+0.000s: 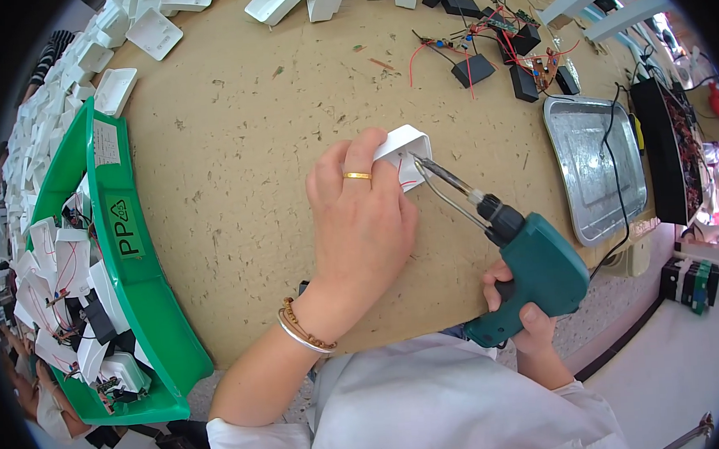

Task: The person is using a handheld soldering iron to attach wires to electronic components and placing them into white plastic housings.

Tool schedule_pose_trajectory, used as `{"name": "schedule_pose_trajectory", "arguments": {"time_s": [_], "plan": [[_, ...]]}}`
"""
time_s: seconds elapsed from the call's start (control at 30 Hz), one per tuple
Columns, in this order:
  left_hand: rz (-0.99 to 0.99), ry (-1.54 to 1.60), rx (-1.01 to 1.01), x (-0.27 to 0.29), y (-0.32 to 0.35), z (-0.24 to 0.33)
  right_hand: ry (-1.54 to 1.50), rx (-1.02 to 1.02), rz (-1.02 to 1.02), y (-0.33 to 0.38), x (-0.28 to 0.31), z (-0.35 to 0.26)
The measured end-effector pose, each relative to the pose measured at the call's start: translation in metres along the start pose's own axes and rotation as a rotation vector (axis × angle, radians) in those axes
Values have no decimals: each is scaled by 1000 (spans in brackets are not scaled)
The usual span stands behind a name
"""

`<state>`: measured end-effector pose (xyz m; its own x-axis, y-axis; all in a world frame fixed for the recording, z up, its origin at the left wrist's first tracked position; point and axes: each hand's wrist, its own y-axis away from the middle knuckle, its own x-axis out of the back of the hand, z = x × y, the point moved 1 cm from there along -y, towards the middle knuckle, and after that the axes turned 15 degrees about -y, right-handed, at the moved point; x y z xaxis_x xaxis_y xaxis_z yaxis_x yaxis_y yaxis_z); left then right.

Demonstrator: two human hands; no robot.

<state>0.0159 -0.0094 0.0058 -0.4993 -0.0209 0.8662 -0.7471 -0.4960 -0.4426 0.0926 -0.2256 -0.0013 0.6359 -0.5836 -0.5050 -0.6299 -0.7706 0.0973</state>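
Over the middle of the brown bench top (242, 190), grips white plastic housing (404, 139) with left hand (364, 204), fingers wrapped over its left side. Clenches green soldering gun (547, 266) in right hand (535, 329), aims metal tip (418, 160) into housing's open side. Can't tell about tip contact. Has green bin (157, 311) at left, metal tray (601, 156) at right.
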Motion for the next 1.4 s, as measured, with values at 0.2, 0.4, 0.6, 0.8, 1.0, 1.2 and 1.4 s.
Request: {"name": "schedule_pose_trajectory", "arguments": {"time_s": [0.2,0.4,0.6,0.8,1.0,1.2,1.4], "plan": [[38,18,-13,5,2,0,-101,108,-7,2,6,5],[118,138,47,23,0,-7,-86,129,-28,2,6,4],[45,111,-74,29,8,-4,-118,133,-42,1,9,5],[117,240,79,17,3,-1,-132,122,-45,3,8,5],[83,354,217,4,6,1,-129,113,-52,8,6,5],[120,115,81,0,3,4,94,43,-31,28,6,7],[166,-49,8,-8,5,5,282,-15,-129,35,8,9]]}}
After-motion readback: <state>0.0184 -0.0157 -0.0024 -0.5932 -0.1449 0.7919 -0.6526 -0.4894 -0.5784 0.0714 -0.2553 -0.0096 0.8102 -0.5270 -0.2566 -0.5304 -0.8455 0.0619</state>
